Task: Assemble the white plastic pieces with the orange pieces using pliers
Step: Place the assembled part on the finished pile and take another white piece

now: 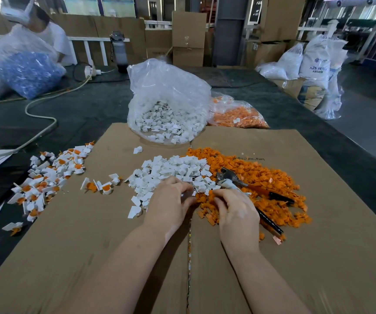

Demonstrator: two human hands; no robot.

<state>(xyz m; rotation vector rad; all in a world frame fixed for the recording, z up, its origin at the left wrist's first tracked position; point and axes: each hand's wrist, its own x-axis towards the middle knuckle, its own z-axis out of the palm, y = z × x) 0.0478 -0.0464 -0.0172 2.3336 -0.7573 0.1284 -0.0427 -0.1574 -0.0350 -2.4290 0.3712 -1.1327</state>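
**Both hands at the seam between the white and orange heaps**

While both forearms reach forward over the flattened cardboard sheet [92,257], the left hand [171,201] and right hand [235,211] meet at the near edge of the loose piles on it. Fingers of the left hand are curled down, their tips at a small piece on the near edge of the white plastic pieces [171,169]; whether they actually pinch it cannot be told. Fingers of the right hand are curled too, tips buried among the orange pieces [266,177], and what they hold, if anything, is hidden.

Just right of the right hand, the pliers [232,176] lie on the orange heap, metal head toward the white heap, black handles trailing toward the near right.

Left of the white heap, a scatter of assembled white-and-orange parts [46,177] spreads off the cardboard's left edge onto the dark table.

Beyond the white heap, an open clear bag of white pieces [166,105] stands at the cardboard's far edge, with a bag of orange pieces [239,115] just right of it.

Farther off to the left, another person [35,30] sits behind a bag of blue parts [28,73].
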